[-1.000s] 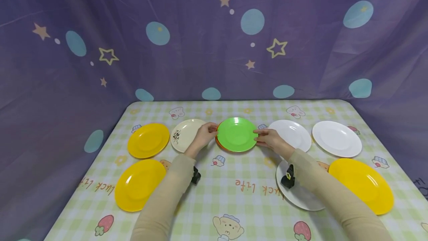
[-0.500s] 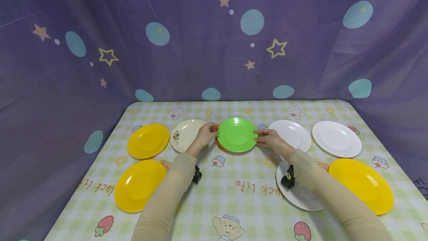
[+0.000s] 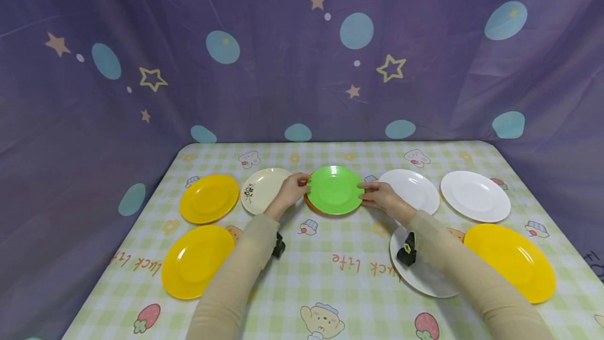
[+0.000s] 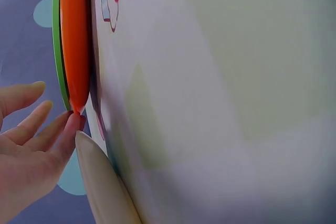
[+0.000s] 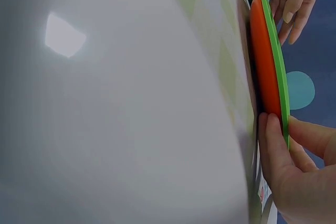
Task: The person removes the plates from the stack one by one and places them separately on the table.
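Observation:
A green plate [image 3: 335, 190] lies on top of an orange plate [image 5: 266, 61], whose rim peeks out at the left in the head view. My right hand [image 3: 383, 198] pinches both at their right edge, thumb on the green side and fingers against the orange underside [image 5: 275, 135]. At the opposite edge is my left hand [image 3: 293, 190]. Its fingertips touch the rim while the thumb [image 4: 23, 95] stands away from the plates. A cream plate [image 3: 259, 193] with a dark print lies beside the left hand, and a white plate [image 3: 415, 190] lies under the right forearm side.
Yellow plates [image 3: 209, 198] [image 3: 195, 264] lie at the left. On the right are another white plate [image 3: 475, 195], a yellow plate [image 3: 511, 261] and a white plate [image 3: 424, 274] partly covered by the sleeve. A checked cloth [image 3: 321, 266] covers the table; a purple curtain [image 3: 283, 93] hangs behind.
My left hand has shifted very slightly to the right against the rim. The stacked plates and my right hand look almost unmoved.

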The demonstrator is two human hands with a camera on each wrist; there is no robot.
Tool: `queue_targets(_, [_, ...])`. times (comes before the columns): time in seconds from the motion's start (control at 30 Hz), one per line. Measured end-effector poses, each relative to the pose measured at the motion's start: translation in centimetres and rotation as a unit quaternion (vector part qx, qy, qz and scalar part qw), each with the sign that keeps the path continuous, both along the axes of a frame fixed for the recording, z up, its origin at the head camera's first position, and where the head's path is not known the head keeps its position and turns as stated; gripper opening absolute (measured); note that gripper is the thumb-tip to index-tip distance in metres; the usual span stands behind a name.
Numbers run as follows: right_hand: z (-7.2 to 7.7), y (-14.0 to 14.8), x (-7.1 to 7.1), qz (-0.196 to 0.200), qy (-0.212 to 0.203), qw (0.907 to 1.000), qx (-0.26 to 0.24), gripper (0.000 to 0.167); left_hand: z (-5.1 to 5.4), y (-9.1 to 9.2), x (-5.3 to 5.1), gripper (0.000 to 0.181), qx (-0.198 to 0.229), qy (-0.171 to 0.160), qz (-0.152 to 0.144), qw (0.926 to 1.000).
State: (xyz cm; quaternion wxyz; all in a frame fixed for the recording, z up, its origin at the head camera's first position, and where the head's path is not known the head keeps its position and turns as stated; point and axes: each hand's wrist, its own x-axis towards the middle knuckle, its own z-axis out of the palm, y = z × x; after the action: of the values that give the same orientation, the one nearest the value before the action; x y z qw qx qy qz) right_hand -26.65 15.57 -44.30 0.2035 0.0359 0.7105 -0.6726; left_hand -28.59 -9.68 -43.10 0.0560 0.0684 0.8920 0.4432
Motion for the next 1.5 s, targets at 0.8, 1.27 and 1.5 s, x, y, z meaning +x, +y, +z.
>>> queue_targets(0.8, [-0.08,-0.22,-0.21,-0.012,0.004,0.9997,-0.02,0.044,0.04,0.11,0.13,0.036,0.069,-0.007,0.029,0.9972])
queue_targets(1.27, [-0.17,-0.29,-0.26,-0.019,0.004,0.9995,-0.023,0.044,0.45,0.04,0.65,0.044,0.098,-0.037,0.059,0.9928])
queue_targets(1.5, [-0.07,-0.31,-0.29,-0.021,0.0,0.9996,-0.021,0.045,0.42,0.16,0.76,0.048,0.132,-0.05,0.055,0.9885])
